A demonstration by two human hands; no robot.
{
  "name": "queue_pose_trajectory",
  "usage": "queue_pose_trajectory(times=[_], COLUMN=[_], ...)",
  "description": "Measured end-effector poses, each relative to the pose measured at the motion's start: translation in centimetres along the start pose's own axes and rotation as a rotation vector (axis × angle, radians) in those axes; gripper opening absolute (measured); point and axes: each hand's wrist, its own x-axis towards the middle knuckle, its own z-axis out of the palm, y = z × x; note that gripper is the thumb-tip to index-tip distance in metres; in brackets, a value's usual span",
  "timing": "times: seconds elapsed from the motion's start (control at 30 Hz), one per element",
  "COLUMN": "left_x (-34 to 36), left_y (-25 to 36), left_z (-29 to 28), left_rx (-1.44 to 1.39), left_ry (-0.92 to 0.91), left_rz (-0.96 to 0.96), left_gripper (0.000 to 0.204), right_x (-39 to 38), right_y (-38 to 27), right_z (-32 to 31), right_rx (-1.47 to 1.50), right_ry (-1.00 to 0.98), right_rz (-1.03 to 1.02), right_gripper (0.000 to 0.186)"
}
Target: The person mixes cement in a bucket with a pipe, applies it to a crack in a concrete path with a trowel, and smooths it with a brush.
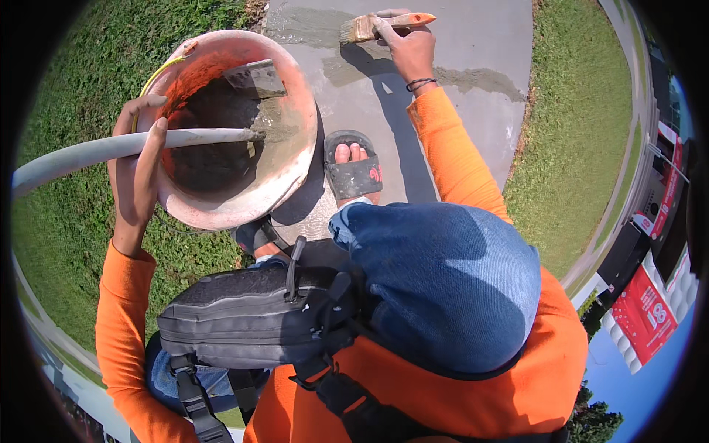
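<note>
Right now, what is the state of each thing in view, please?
Bucket: open, stained, wet-looking grey mix inside.
Pole: held in left hand, one end in the bucket.
Flat piece: inside the bucket, smeared.
Brush: held in right hand, bristles coated.
Path: partly streaked grey.
Sandal: worn.
Bag: looks closed.

Outdoor paved path [480,37], grass [580,103] on both sides, red signboard [641,314], tree [593,417], blue sky [665,387]
</note>
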Motion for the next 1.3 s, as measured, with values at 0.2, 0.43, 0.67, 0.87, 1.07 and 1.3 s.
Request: queue_pose_trajectory(times=[0.2,0.43,0.67,0.87,1.07,1.3], left_x=[-0.7,-0.4,0.3,0.2,-0.3,0.2], left_y=[-0.3,-0.4,-0.6,0.0,0.2,0.3], left_z=[0.0,0.0,0.1,-0.1,-0.2,-0.1], left_rx=[-0.085,-0.061,-0.062,-0.001,-0.076,-0.012], left_ry=[0.036,0.006,0.033,0.011,-0.007,0.011], left_rz=[0.008,-0.016,0.111,0.038,0.014,0.063], left_gripper=[0.030,0.029,0.026,0.026,0.029,0.030], right_x=[-1.1,-6.8,-4.4,-2.6,-6.6,-7.7], right_y=[3.1,7.2,2.6,3.8,6.2,6.6], right_z=[-2.2,-11.2,-5.2,-2.5,-11.5,-14.4], right_rx=[0.238,0.255,0.372,0.231,0.204,0.271], right_ry=[0.064,0.400,0.193,0.115,0.217,0.387], right_rz=[0.224,0.409,0.278,0.193,0.381,0.448], right_gripper=[0.022,0.020,0.021,0.024,0.023,0.030])
